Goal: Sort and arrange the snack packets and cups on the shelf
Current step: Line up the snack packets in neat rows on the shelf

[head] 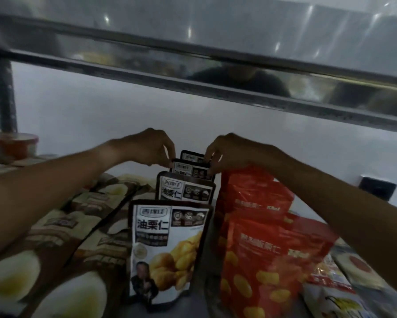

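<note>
White-and-brown chestnut packets (170, 246) stand upright in a row running toward the back of the shelf (199, 301). Your left hand (147, 146) and right hand (229, 152) each pinch a top corner of the third packet (188, 168) with curled fingers. Red packets (262, 249) stand just beside the row, toward the shelf's right edge.

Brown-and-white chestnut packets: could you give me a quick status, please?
Both hands, left and right, pinching rear brown-and-white chestnut packets. Row upright, four deep. Red foil packets close alongside right.
</note>
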